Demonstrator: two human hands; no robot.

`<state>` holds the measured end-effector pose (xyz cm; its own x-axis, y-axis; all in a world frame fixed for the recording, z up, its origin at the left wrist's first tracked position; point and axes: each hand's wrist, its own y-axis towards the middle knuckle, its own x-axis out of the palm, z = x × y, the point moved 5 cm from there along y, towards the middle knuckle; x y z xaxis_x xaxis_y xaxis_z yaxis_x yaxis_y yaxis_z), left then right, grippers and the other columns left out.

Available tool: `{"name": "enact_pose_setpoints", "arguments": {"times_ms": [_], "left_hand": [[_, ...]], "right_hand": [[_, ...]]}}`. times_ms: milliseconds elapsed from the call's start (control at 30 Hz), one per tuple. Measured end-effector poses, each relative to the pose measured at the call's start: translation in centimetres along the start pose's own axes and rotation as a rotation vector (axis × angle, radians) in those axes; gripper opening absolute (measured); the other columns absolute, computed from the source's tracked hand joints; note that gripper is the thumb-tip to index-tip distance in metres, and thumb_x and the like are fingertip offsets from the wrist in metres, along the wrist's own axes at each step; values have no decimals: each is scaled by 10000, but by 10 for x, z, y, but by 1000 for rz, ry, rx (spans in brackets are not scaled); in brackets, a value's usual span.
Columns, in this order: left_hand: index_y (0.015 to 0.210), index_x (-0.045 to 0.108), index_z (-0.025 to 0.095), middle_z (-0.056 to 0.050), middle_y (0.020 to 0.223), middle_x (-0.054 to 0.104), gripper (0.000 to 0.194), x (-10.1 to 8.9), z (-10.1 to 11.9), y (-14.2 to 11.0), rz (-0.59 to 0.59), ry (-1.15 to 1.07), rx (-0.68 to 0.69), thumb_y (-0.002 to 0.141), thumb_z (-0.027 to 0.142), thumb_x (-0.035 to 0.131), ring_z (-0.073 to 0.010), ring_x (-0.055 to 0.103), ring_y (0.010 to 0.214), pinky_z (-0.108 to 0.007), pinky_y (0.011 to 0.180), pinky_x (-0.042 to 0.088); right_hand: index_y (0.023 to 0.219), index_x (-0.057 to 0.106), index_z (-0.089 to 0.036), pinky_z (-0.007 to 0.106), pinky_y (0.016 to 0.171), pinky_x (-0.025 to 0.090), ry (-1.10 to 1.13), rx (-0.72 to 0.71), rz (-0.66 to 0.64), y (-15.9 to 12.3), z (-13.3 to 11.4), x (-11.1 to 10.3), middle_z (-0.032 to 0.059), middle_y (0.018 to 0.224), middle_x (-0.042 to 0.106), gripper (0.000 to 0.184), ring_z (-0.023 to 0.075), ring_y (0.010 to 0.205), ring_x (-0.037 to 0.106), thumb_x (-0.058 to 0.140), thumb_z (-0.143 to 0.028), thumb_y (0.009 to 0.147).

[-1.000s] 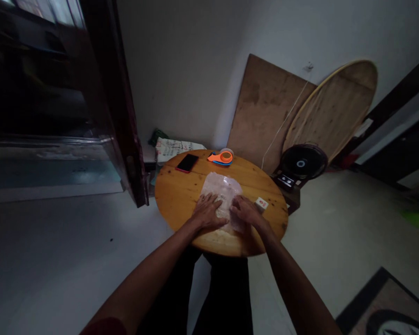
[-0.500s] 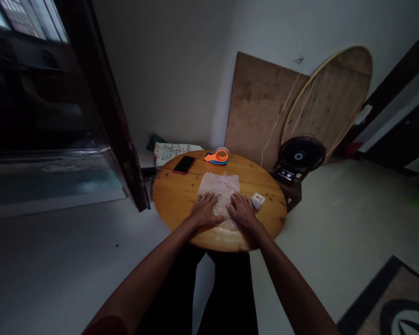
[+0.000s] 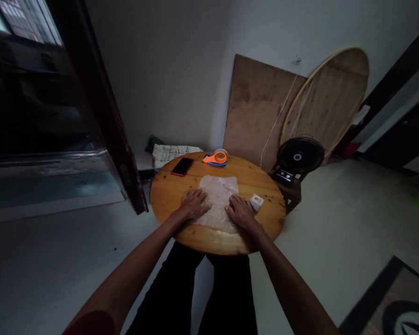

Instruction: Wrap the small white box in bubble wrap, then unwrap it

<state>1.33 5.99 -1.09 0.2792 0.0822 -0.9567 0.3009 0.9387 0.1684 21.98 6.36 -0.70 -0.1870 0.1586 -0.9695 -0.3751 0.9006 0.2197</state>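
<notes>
A sheet of clear bubble wrap (image 3: 218,202) lies flat on a round wooden table (image 3: 167,186). My left hand (image 3: 194,204) rests palm down over its left edge, fingers spread. On the right edge lies my right hand (image 3: 242,211), also flat with its fingers stretched out. Just beyond the right fingertips stands a small white box (image 3: 256,202) with a red mark. An orange and blue tape dispenser (image 3: 216,158) sits near the table's far edge, and a dark phone with a red rim (image 3: 182,166) lies to its left.
A black round fan (image 3: 300,156) stands right of the table. Behind it, a brown board (image 3: 258,107) and a round wooden panel (image 3: 331,93) lean on the wall. A white printed package (image 3: 171,152) is behind the table; a dark door frame (image 3: 101,102) rises at left.
My left hand has slid left across the bubble wrap to its edge, uncovering the middle of the sheet. My right hand stays nearly where it was. The view has shifted slightly.
</notes>
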Motion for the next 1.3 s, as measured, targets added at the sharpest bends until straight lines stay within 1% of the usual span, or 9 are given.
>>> {"name": "enact_pose_setpoints", "arguments": {"times_ms": [133,200,267,400,567,733,933,1133,1300], "left_hand": [[1403,432,250,-106,1535,349,674,10,-12,5,-35,9,-19,886,676,356,-344,280,1418,-570,1139,177],[1420,414,264,-99,1551,323,711,13,-17,9,-75,3,-24,863,703,376,-356,248,1431,-597,1135,158],[1438,393,277,-89,1564,299,737,13,-20,12,-88,-5,-24,852,723,369,-357,225,1440,-612,1133,146],[1455,373,277,-72,1572,284,757,11,-21,9,-58,-9,-20,857,738,316,-352,215,1443,-600,1143,133],[1454,387,255,-69,1563,306,787,11,-21,7,-37,-9,-33,840,745,340,-364,180,1451,-578,1157,101],[1446,401,234,-75,1558,317,755,13,-25,9,-51,-26,-69,834,676,432,-350,171,1457,-568,1168,94],[1431,416,252,-60,1554,327,670,8,-26,8,-75,-73,-72,824,516,519,-324,193,1457,-554,1178,102],[1447,392,232,-64,1567,296,667,8,-28,7,-75,-111,-65,822,434,507,-308,180,1466,-542,1186,78],[1456,373,245,-52,1565,303,669,7,-29,7,-80,-121,-74,820,411,497,-303,182,1466,-540,1186,86]], "right_hand": [[1270,527,-159,395,1038,290,-10,8,-8,2,-1,0,118,1430,485,412,266,1270,451,435,-391,942],[1274,523,-159,406,1033,292,-15,17,-8,3,-2,1,123,1439,474,412,270,1267,454,425,-389,946],[1283,515,-157,414,1033,292,-13,18,-2,3,-3,2,126,1443,469,420,272,1272,450,420,-392,948],[1310,499,-154,428,1044,287,-14,28,1,3,-2,4,123,1454,458,443,274,1301,418,411,-399,951],[1341,477,-135,433,1057,286,-41,53,-12,4,0,7,135,1455,454,494,289,1320,389,412,-427,948],[1323,490,-109,413,1064,288,-49,59,7,3,3,9,152,1446,459,488,285,1306,407,404,-419,955],[1310,508,-110,347,1063,294,-31,73,27,2,7,10,133,1415,495,416,237,1272,444,317,-280,982],[1288,523,-111,334,1052,310,-37,84,33,2,6,7,135,1388,516,397,235,1243,460,348,-265,967],[1278,532,-122,332,1048,308,-28,87,13,3,6,6,133,1392,513,389,237,1244,461,354,-263,963]]}}
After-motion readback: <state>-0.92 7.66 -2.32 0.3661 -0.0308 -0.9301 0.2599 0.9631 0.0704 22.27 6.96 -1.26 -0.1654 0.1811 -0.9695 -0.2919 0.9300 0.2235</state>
